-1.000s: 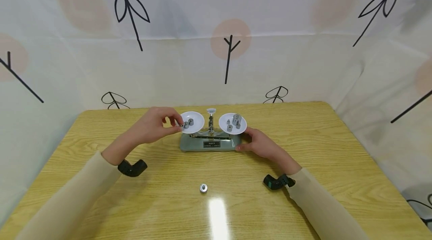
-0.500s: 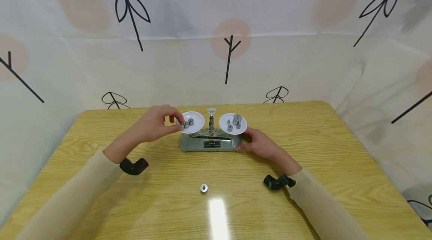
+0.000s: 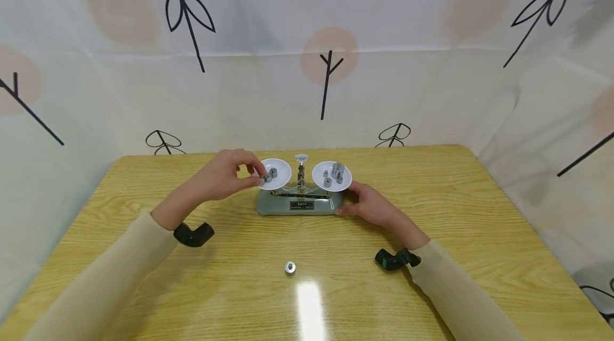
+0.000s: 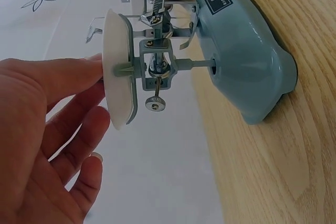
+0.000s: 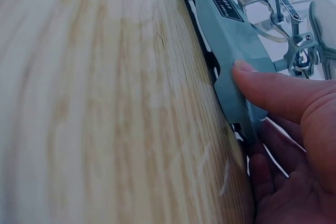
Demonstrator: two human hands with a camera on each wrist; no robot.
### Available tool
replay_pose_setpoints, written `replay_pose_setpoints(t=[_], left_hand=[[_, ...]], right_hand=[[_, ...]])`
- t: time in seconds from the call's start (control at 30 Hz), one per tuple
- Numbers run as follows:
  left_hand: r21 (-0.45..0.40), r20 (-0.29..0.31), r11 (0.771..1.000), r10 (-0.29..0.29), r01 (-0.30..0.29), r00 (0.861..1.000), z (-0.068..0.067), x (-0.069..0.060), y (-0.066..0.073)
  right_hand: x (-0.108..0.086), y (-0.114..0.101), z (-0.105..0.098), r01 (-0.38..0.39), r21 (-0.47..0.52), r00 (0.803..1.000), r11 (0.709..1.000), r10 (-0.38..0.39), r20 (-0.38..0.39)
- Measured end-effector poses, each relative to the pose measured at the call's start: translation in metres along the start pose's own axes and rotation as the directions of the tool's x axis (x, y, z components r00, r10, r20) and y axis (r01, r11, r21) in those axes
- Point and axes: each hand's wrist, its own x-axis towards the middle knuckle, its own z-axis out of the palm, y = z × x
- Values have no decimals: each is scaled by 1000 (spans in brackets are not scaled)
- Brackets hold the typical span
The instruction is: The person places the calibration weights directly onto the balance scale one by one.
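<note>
A balance scale with a grey-green base [image 3: 273,204] stands at the middle of the table. At its left pan [image 3: 283,171], my left hand [image 3: 225,173] pinches a small metal weight [image 3: 262,177] between thumb and forefinger. Two more weights sit beside it in that pan. From the left wrist view, the pan's wall hides the fingertips and the weight. My right hand [image 3: 373,204] grips the right end of the base, its thumb [image 5: 262,85] on the front and fingers behind. Several metal weights [image 3: 337,169] of different sizes stand in the right pan [image 3: 316,180].
One metal weight [image 3: 290,267] stands alone on the wooden table [image 3: 230,287], nearer the front than the scale. A patterned cloth [image 3: 268,101] hangs behind the table's back edge. Black wrist cameras sit on both forearms.
My left hand has shifted slightly right, bringing the pinched weight further in over the left pan, close to the other two. The right hand keeps its hold on the base.
</note>
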Motion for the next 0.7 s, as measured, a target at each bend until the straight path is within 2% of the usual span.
replay_pose_setpoints(t=[0.17, 0.37, 0.6, 0.7], left_hand=[[0, 8, 1000, -10, 10, 1000, 0, 0, 2], [17, 6, 1000, -17, 17, 1000, -1, 0, 4], [36, 4, 998, -46, 46, 999, -1, 0, 7], [31, 2, 998, -54, 54, 999, -1, -1, 6]], right_hand=[[2, 8, 1, -4, 2, 1000, 1000, 4, -5], [12, 35, 2, 6, 5, 1000, 1000, -6, -14], [6, 21, 2, 5, -3, 1000, 1000, -5, -10], [13, 37, 3, 10, -2, 1000, 1000, -10, -9]])
